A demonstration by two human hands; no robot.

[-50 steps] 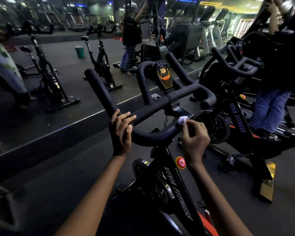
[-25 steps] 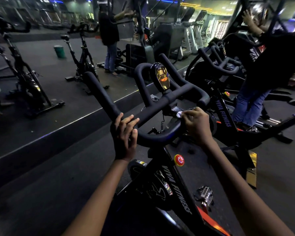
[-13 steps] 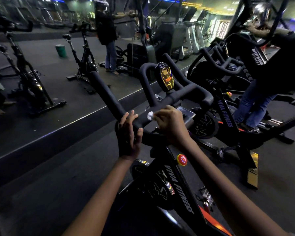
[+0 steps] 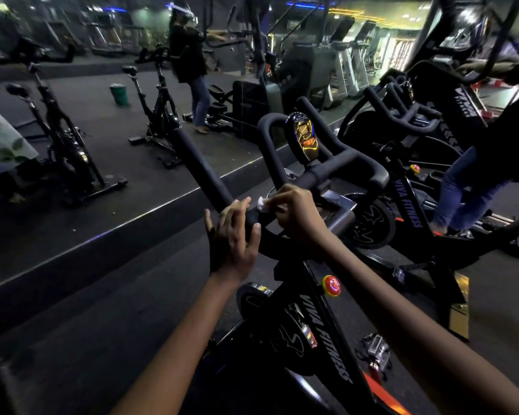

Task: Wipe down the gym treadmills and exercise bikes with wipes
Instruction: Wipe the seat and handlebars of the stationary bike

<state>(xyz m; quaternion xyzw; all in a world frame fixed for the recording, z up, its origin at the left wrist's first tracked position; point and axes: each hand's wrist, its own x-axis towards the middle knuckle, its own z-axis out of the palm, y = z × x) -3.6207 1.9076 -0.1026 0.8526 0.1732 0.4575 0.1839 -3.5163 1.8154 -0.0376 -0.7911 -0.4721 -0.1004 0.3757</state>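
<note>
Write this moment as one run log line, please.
right hand: presses wipe on handlebar | left hand: open, resting on handlebar

The gym is dim, lit mostly by yellow strip lights (image 4: 369, 13) and blue ones far back at the ceiling. The bike console (image 4: 303, 136) throws gold glare. Wide-angle bending curves the edges, and the person (image 4: 486, 163) at right is smeared with motion blur.
</note>
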